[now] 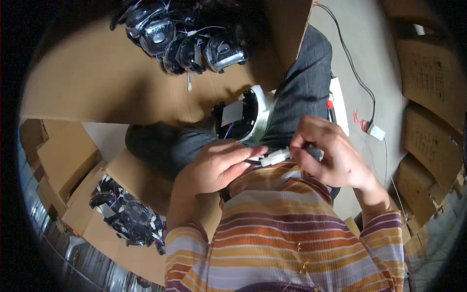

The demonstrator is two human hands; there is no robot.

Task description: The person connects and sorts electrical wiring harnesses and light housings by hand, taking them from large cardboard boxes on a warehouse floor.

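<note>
A white plastic connector (276, 157) sits between my two hands, just above my lap. My left hand (217, 165) pinches the wire end at its left side with thumb and forefinger. On the other side, my right hand (330, 152) has its fingers closed on the connector's right end, partly hiding it. Between my legs rests a black lamp unit (249, 114) with a clear curved cover, a pale label on its back and red and blue wires.
Several black lamps (182, 46) lie in a large cardboard box (92, 78) ahead. More lamps (129, 214) fill another box at lower left. Cartons (430, 73) stand along the right. A cable with a white plug box (376, 131) runs over the floor.
</note>
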